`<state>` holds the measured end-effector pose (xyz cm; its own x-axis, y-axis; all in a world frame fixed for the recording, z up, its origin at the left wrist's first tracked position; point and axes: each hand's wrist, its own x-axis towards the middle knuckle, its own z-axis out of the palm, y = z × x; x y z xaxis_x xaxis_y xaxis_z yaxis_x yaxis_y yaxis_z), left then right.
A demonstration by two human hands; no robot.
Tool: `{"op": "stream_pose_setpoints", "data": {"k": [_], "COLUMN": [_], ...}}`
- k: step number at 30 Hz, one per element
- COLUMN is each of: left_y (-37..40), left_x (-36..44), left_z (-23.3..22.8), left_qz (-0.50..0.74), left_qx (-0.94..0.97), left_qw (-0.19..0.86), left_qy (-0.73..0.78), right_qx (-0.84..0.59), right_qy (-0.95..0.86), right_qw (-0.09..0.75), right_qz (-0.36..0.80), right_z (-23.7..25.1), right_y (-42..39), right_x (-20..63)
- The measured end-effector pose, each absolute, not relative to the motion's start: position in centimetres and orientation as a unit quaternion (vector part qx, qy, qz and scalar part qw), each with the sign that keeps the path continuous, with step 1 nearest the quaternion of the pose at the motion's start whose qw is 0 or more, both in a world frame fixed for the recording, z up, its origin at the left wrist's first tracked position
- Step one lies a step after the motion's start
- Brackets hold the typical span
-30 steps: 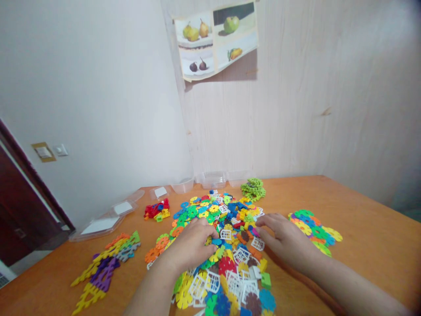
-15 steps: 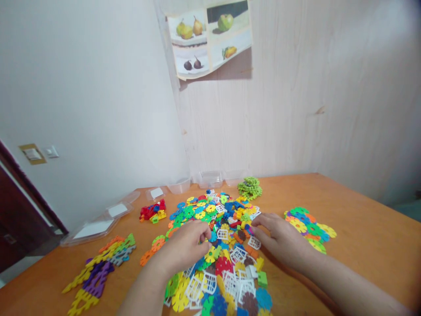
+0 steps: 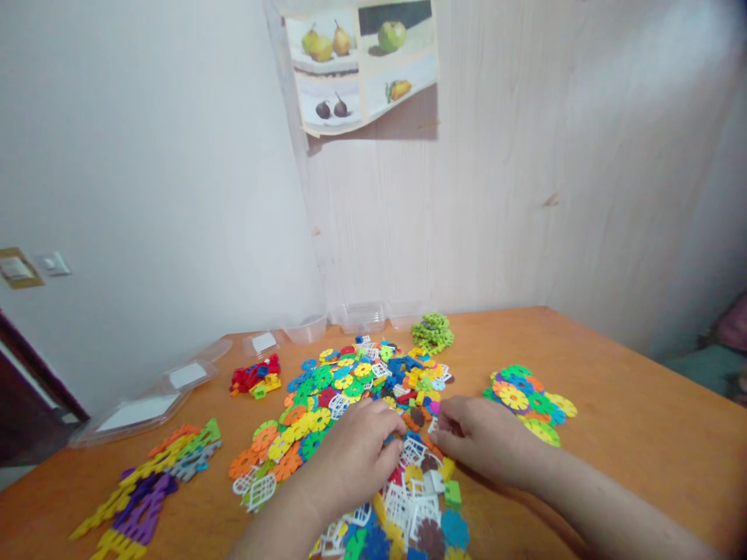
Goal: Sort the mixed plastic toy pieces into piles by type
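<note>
A big heap of coloured plastic interlocking pieces (image 3: 344, 389), flower discs and white lattice squares, covers the middle of the orange wooden table (image 3: 612, 435). My left hand (image 3: 359, 455) lies palm down on the heap, fingers curled over pieces near its centre. My right hand (image 3: 482, 439) rests on the heap's right side, fingertips pinching among the pieces close to the left hand's fingers. Whether either hand grips a piece is hidden by the fingers.
A sorted cluster of coloured discs (image 3: 528, 393) lies right of the hands, a green stack (image 3: 432, 332) at the back, red and yellow bits (image 3: 254, 377) at the left, long comb pieces (image 3: 149, 486) near left. Clear lids (image 3: 145, 404) and tubs (image 3: 355, 317) line the wall.
Both hands have drawn closer together over the heap, the left sliding right and nearer. The camera has turned, shifting the whole scene leftward.
</note>
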<state>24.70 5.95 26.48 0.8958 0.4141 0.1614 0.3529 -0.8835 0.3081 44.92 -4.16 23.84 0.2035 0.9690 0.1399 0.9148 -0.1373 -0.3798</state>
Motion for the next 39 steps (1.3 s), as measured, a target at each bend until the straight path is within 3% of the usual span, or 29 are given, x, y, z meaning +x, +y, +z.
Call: {"op": "stream_pose_setpoints", "data": {"k": [19,23,29,33,39], "left_y": [5.7,5.4,4.8,4.7,6.2], "left_x": [25.2,25.3,25.8,26.1,26.0], "left_z": [25.8,26.2,25.9,25.0,24.6], "left_qz": [0.148,0.178,0.205,0.244,0.302], "left_qx": [0.961,0.948,0.893,0.855,0.836], "left_qw": [0.138,0.179,0.354,0.417,0.405], "left_qy": [0.191,0.195,0.186,0.189,0.214], "right_qx": [-0.765,-0.746,-0.561,-0.513,-0.519], "right_qy": [-0.607,-0.579,-0.500,-0.465,-0.439], "right_qw": [0.203,0.293,0.493,0.528,0.548], "right_qz": [0.077,0.152,0.438,0.493,0.488], "right_z": [23.2,22.9,22.4,22.7,23.7], "right_y": [-3.9,-3.3,-2.7,-2.7,-3.0], "right_x": [44.4,44.3,43.2,42.2,41.7]}}
